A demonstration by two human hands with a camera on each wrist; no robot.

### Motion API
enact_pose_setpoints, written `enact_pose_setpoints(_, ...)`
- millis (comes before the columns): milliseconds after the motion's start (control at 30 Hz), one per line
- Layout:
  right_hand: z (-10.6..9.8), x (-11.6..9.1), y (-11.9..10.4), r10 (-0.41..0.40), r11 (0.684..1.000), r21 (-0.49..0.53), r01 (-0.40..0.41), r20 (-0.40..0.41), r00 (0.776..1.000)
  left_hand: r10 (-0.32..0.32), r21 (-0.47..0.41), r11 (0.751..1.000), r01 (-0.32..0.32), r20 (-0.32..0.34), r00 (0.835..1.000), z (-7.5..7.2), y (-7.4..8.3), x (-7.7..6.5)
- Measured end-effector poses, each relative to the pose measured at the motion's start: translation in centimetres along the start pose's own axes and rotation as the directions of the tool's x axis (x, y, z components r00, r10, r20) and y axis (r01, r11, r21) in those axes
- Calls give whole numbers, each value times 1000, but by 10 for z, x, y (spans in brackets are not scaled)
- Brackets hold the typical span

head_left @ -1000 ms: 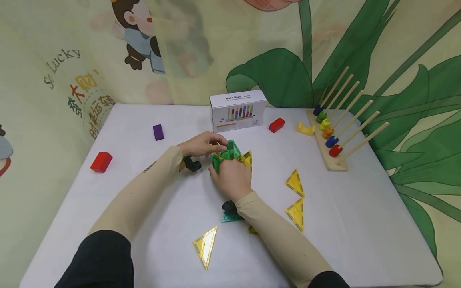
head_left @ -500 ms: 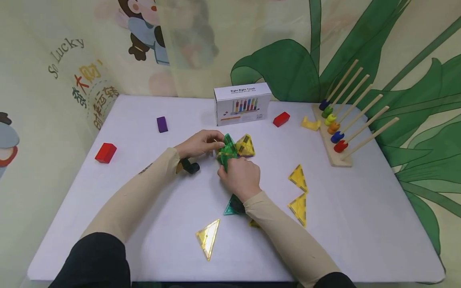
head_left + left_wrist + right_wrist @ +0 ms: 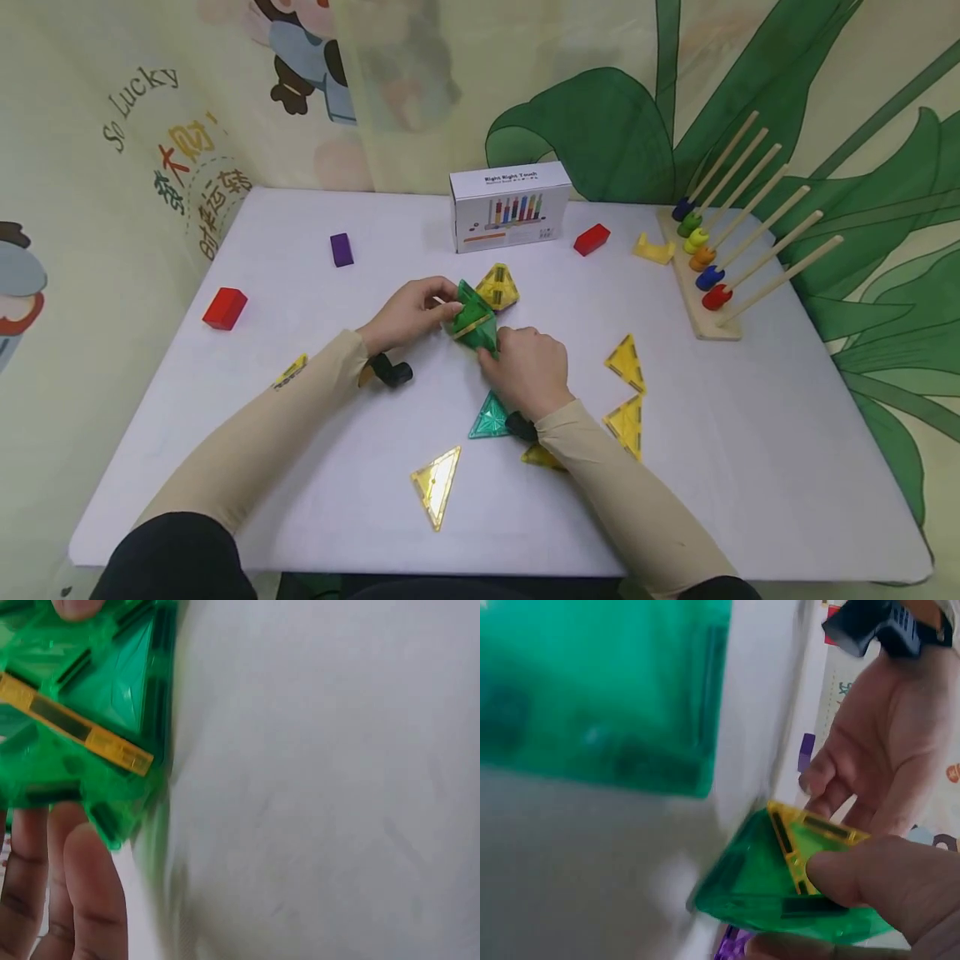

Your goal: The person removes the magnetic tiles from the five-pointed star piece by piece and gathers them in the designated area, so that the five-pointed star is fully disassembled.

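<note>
Both hands hold a green magnetic-tile piece [image 3: 474, 321] over the middle of the table. A yellow triangular tile [image 3: 802, 844] is set in it. My left hand [image 3: 408, 315] grips it from the left, thumb on top, with several fingers [image 3: 94, 885] under its edge in the left wrist view. My right hand [image 3: 531, 367] holds the near right side; its thumb [image 3: 855, 871] presses the yellow tile and a finger lies below. Right behind the green piece sits a yellow tile pyramid [image 3: 498, 287]. A teal triangular tile [image 3: 490, 417] lies near the right wrist.
Loose yellow triangles [image 3: 437, 487] lie in front and at right, one [image 3: 291, 371] beside the left forearm. Red blocks [image 3: 225, 308], a purple block [image 3: 341, 249], a printed box [image 3: 512, 207], a yellow curved piece [image 3: 653, 249] and a wooden peg rack [image 3: 697, 283] stand farther out.
The yellow pyramid, earlier at the right of the green piece, now sits behind it. The right hand has shifted right and nearer, and the green piece has turned. The head view has tilted down.
</note>
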State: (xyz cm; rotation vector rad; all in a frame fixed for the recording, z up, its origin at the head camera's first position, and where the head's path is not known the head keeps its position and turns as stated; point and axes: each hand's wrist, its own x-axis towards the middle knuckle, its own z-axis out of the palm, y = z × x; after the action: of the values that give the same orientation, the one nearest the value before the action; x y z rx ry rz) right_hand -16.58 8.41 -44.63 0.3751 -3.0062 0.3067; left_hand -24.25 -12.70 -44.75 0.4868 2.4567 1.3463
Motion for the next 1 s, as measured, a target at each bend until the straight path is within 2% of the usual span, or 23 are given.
enact_pose_setpoints(400, 1, 0, 11, -22, 999, 35, 23, -30, 999, -59, -61, 997, 51, -131, 990, 14, 4, -26)
enact_pose_setpoints(767, 2, 3, 17, -12, 999, 46, 15, -67, 998, -70, -124, 991, 48, -182, 981, 24, 7, -35)
enact_pose_setpoints(900, 4, 4, 18, -11, 999, 48, 14, -66, 998, -76, -43, 997, 69, -198, 977, 21, 7, -39)
enact_pose_setpoints(1000, 4, 4, 18, -12, 998, 59, 16, -61, 998, -35, 126, 990, 68, -248, 968, 14, 7, -44)
